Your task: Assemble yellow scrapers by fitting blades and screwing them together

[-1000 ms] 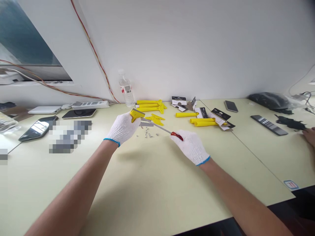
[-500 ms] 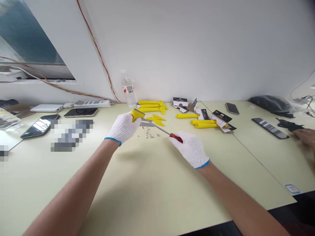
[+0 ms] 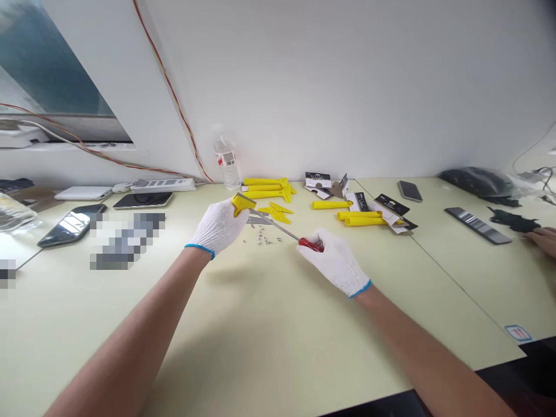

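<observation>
My left hand [image 3: 220, 226], in a white knit glove, is closed on a yellow scraper head [image 3: 241, 202] with a metal edge. In my gloved right hand [image 3: 337, 260] is the red handle of a screwdriver [image 3: 311, 244]. Its long shaft points up and left, the tip at or close by the scraper head; exact contact is too small to see. Under the shaft lie several small screws [image 3: 260, 238], metal blades [image 3: 257, 220] and loose yellow plastic pieces [image 3: 277, 212]. Yellow scrapers with handles [image 3: 267, 188] lie behind.
Yellow tube handles [image 3: 360, 219] and packaging cards [image 3: 391, 205] lie to the right. A water bottle [image 3: 226, 162] stands by the wall. Phones [image 3: 143, 200] and a power strip [image 3: 164, 185] are on the left. Another person's hand [image 3: 541, 240] shows at the right edge.
My right hand and the screwdriver have turned slightly. My left hand keeps its place with the scraper head. The other person's hand has drawn back a little to the right.
</observation>
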A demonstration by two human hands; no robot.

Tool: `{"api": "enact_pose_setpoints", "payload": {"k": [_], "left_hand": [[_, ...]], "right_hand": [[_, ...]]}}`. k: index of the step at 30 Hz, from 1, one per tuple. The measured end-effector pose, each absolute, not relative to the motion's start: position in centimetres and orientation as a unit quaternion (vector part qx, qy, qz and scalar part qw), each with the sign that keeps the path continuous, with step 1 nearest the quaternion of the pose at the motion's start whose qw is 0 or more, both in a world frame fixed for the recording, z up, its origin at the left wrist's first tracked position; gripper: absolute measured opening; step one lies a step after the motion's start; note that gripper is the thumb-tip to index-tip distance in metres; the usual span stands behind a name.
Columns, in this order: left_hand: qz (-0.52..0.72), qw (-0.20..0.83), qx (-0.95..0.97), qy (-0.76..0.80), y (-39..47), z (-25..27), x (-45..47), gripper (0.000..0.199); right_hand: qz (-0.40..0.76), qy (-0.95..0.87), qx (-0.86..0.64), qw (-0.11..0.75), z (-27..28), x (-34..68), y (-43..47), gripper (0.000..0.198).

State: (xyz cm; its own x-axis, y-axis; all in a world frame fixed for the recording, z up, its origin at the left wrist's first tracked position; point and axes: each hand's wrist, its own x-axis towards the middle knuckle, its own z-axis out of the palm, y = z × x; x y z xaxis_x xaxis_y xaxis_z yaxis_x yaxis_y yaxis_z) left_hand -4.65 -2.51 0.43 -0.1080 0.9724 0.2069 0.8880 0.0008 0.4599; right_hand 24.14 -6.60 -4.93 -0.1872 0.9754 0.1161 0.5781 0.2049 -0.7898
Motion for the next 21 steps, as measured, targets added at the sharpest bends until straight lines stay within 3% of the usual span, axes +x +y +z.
{"api": "enact_pose_setpoints", "payload": {"k": [4, 9, 12, 17, 21], "left_hand": [[0.260, 0.089, 0.659, 0.700, -2.6, 0.3, -4.5, 0.027], [0.283, 0.098, 0.666, 0.683, -2.8, 0.3, -4.2, 0.026], [0.286, 0.103, 0.665, 0.682, -2.7, 0.3, -4.2, 0.024], [0.274, 0.098, 0.669, 0.684, -2.5, 0.2, -4.4, 0.025], [0.277, 0.103, 0.669, 0.682, -2.6, 0.2, -4.4, 0.026]], "right_hand": [[0.265, -0.720, -0.504, 0.396, -5.5, 23.8, -6.5, 0.024], [0.482, -0.659, -0.519, 0.251, -3.0, 24.3, -7.3, 0.056], [0.533, -0.632, -0.521, 0.213, -2.2, 24.5, -7.4, 0.059], [0.333, -0.694, -0.576, 0.275, -4.4, 24.5, -6.2, 0.037], [0.209, -0.732, -0.533, 0.370, -5.7, 24.7, -5.4, 0.040]]}}
